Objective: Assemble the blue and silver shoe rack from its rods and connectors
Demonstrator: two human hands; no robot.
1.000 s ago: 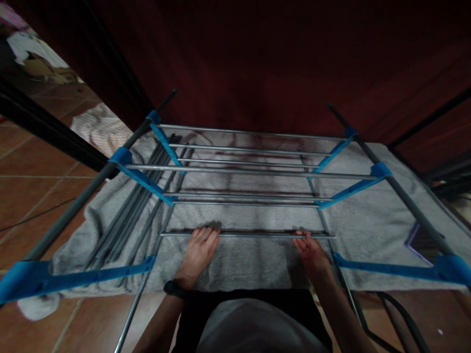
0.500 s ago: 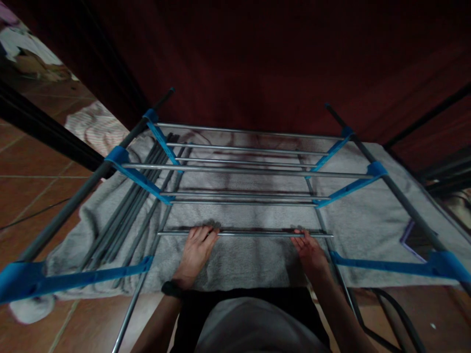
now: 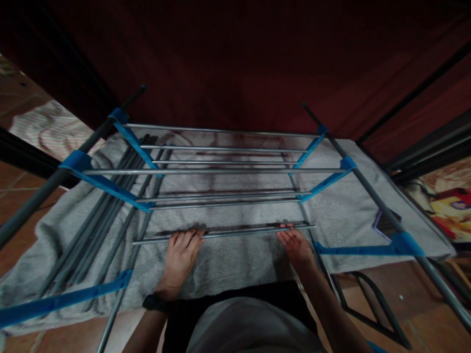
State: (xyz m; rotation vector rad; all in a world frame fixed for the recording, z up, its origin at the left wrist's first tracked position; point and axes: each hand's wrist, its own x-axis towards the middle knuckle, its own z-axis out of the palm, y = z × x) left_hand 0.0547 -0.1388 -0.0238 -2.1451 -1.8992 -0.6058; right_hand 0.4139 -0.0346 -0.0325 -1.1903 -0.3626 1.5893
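My left hand and my right hand are both closed around a thin metal rod, which lies crosswise over the near part of a rack frame. The rod's right end is slightly higher in the picture than its left. Beyond the hands, several metal bars run between blue plastic brackets on grey side poles. A lower blue bracket reaches to the right of my right hand. Another near blue bracket lies left of my left hand.
Under the frame is a grey blanket. Several loose grey tubes lie on it at the left. A small purple-edged item rests at the right. Dark red fabric hangs behind. A black metal frame stands on the tiled floor.
The view has swung to the right, so the rack appears further left. The rod now slants slightly, its left end nearer me. Both hands still hold it.
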